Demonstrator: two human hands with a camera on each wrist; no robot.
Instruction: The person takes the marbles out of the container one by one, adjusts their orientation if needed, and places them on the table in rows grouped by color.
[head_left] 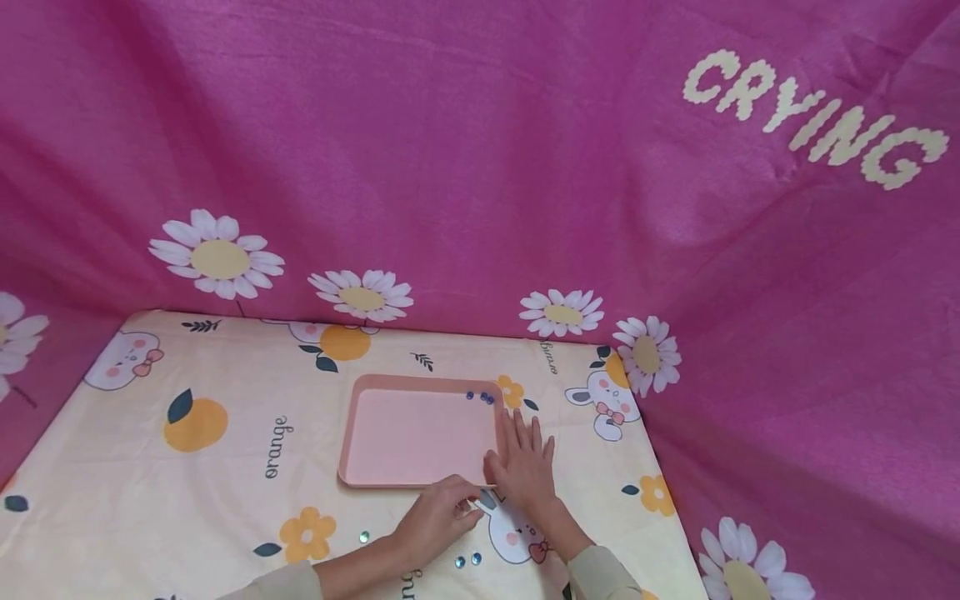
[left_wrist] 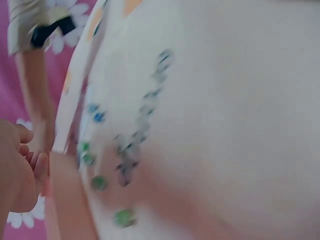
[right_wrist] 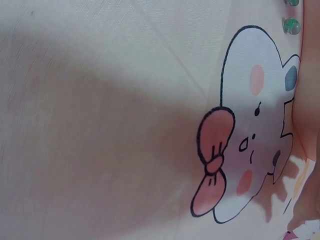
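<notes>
A shallow pink tray [head_left: 420, 433] lies on the printed cloth, with several dark blue marbles [head_left: 487, 398] in its far right corner. My left hand [head_left: 437, 518] is at the tray's near edge, thumb and fingers bent toward each other; I cannot tell whether something small is between them. Fingers spread and fairly straight, my right hand [head_left: 527, 467] rests along the tray's right rim, its thumb by the near right corner. Below the left hand, blue marbles [head_left: 468, 560] lie on the cloth. A green marble [head_left: 364, 537] sits left of that wrist.
The cloth [head_left: 247, 517], printed with oranges, flowers and rabbits, covers the table. Purple fabric [head_left: 450, 167] with daisies hangs behind and at both sides. More green marbles [left_wrist: 99, 182] show blurred in the left wrist view. A clear green marble [right_wrist: 291, 26] is at the right wrist view's upper right.
</notes>
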